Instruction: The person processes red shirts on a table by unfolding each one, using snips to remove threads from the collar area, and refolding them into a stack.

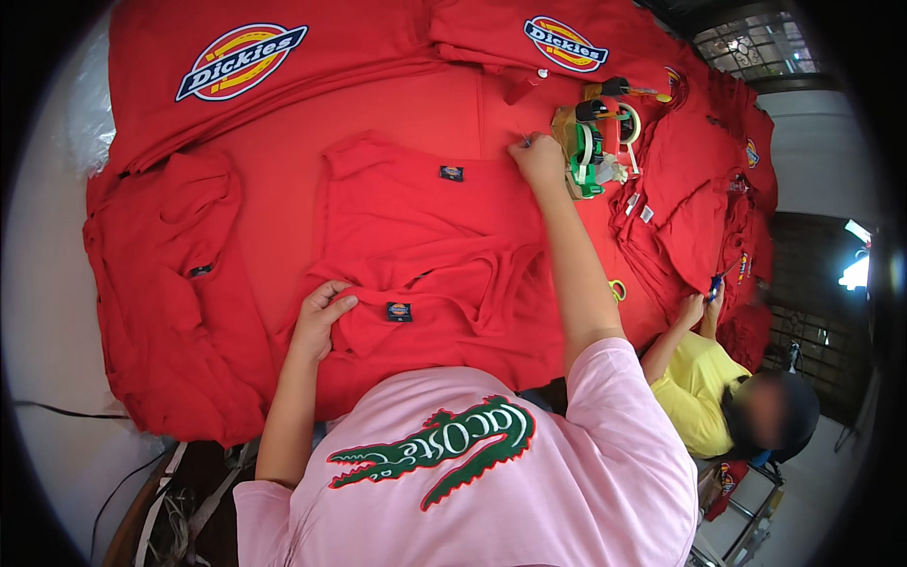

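At the left hand (324,314), pinching the shirt (430,335) spreading rightward; well ahead and rightward, curling the right hand (539,161) around a small thing (526,142), unclear in kind; ideally holding the shirt flat, without tugging.

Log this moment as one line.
left hand: on red shirt | right hand: beside green tape dispenser, grip unclear | co-worker: holding blue-handled tool

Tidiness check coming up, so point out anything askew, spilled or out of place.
Nothing looks spilled. Slightly odd: a yellow loop, perhaps a scissor handle, lies on red fabric beside the right forearm, apart from the clustered tape dispensers.
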Demonstrator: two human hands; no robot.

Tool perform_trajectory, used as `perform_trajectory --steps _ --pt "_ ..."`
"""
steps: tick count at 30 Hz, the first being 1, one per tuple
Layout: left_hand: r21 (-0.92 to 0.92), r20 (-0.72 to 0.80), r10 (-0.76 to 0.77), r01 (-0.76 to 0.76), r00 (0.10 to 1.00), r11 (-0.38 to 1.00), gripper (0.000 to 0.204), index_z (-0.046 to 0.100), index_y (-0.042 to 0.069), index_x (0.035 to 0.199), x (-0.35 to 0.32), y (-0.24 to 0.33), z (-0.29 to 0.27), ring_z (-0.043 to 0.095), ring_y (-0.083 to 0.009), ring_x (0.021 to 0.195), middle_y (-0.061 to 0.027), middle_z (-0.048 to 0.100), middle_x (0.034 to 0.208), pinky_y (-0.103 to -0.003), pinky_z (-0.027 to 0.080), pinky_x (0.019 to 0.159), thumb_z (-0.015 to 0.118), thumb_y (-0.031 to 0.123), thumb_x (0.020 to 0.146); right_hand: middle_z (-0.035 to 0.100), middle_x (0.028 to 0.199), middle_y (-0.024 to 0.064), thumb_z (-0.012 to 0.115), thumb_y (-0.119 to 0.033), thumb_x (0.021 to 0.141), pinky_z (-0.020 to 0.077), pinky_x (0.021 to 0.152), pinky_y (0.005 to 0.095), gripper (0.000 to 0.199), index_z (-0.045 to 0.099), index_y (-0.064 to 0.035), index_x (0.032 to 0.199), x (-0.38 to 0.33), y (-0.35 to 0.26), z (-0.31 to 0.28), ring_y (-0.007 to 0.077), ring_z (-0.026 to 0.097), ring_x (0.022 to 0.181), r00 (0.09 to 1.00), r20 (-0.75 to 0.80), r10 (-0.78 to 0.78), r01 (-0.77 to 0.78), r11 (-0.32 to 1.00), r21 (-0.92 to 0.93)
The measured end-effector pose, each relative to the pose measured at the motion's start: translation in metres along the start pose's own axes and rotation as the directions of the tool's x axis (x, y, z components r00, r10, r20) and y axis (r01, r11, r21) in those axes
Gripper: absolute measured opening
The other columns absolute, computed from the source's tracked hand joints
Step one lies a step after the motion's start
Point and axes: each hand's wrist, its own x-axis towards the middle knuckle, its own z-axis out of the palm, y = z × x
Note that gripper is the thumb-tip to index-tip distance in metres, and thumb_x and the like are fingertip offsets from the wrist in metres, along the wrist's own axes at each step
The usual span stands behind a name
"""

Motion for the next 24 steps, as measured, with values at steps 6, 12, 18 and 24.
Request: perform_trajectory --steps 6,12,18,24 --pt "-0.051 -0.033 0.030 -0.032 0.999 0.998 0.017 0.069 0.005 0.108 0.000 -0.011 -0.006 0.065 -0.0093 0.097 0.0000 0.071 0.104 -0.027 0.052 0.092 0.073 0.001 0.092 0.069 0.072 0.0069 0.077 -0.012 0.085 0.0513 0.065 0.0298 0.016 0.075 0.0007 0.093 0.023 0.009 -0.023 0.0125 0.063 0.066 0.950 -0.310 0.013 0.141 0.872 0.469" --pt "-0.100 -0.010 -0.006 0.005 1.000 0.995 0.018 0.069 0.005 0.109 0.000 -0.007 -0.007 0.065 -0.0097 0.098 -0.0007 0.071 0.104 -0.027 0.052 0.092 0.073 0.000 0.092 0.076 0.088 0.0169 0.077 -0.018 0.087 0.0549 0.077 0.0360 0.022 0.078 -0.0019 0.102 0.068 -0.025 -0.104 0.0263 0.073 0.080 0.942 -0.316 -0.116 0.219 0.925 0.311" --pt "-0.072 0.009 0.003 -0.002 1.000 0.997 0.018 0.069 0.004 0.108 0.002 -0.008 -0.010 0.066 -0.0098 0.099 -0.0017 0.072 0.106 -0.027 0.053 0.093 0.072 -0.001 0.092 0.075 0.100 0.0179 0.075 -0.021 0.088 0.0551 0.085 0.0407 0.025 0.078 -0.0038 0.106 0.098 -0.025 -0.103 0.0340 0.072 0.095 0.902 -0.227 -0.368 0.384 0.923 0.034" --pt "-0.102 0.023 -0.003 0.005 1.000 0.995 0.020 0.069 0.004 0.111 0.000 -0.008 -0.010 0.065 -0.0104 0.101 -0.0018 0.071 0.107 -0.027 0.051 0.094 0.073 0.001 0.091 0.074 0.108 0.0181 0.074 -0.027 0.089 0.0552 0.089 0.0432 0.030 0.076 -0.0069 0.111 0.114 -0.016 -0.091 0.0367 0.070 0.103 0.894 -0.152 -0.421 0.406 0.906 -0.117"
